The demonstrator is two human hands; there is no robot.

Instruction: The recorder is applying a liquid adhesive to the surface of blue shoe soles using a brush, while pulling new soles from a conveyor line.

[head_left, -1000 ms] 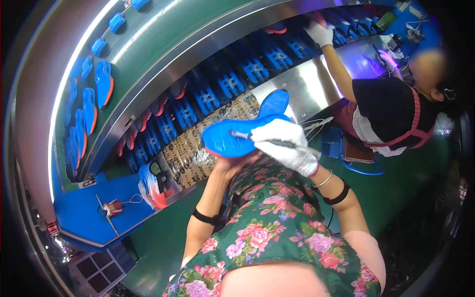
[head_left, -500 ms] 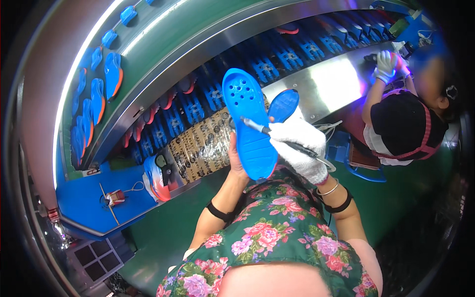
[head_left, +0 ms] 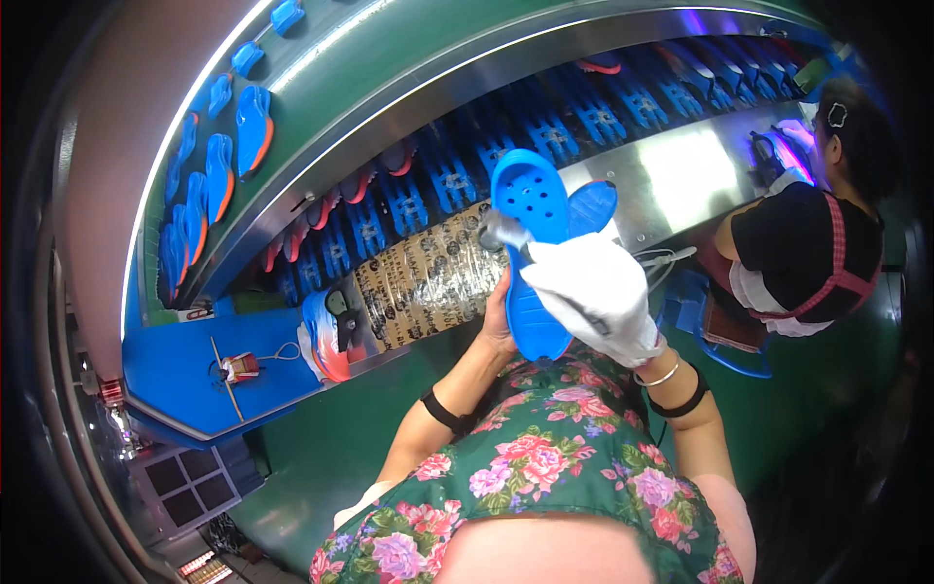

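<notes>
Shoe piece [head_left: 528, 302], one, blue, with a cluster of round holes at its far end and fine lines across its near end; held in the air beside the near edge of the bench top [head_left: 681, 190].

Left hand [head_left: 498, 319], bare: clamped on the shoe piece along its left edge; most fingers hidden beneath.

Right hand [head_left: 595, 292], in a white glove: fingers together round a slim tool [head_left: 509, 232], its head pale and blurred, over the middle of the shoe piece; contact between the two cannot be told.

Second blue piece [head_left: 592, 206], rounded, darker on its face: just beyond the right glove, partly hidden; its support cannot be made out.

Brown patterned sheet [head_left: 418, 292], glossy: along the near edge of the bench, left of the bare metal.

Blue racks [head_left: 452, 185], a row: along the far edge of the bench.

Shoes [head_left: 255, 131], blue with orange edges, several: toward the left end of the green belt [head_left: 389, 49].

Blue table [head_left: 175, 355]: a small red item [head_left: 239, 367] with stick and looped cord mid-surface; a multicoloured shoe [head_left: 324, 336] at the right edge.

Co-worker [head_left: 798, 243], dark top, checked straps: seated beside the bench's right end.
</notes>
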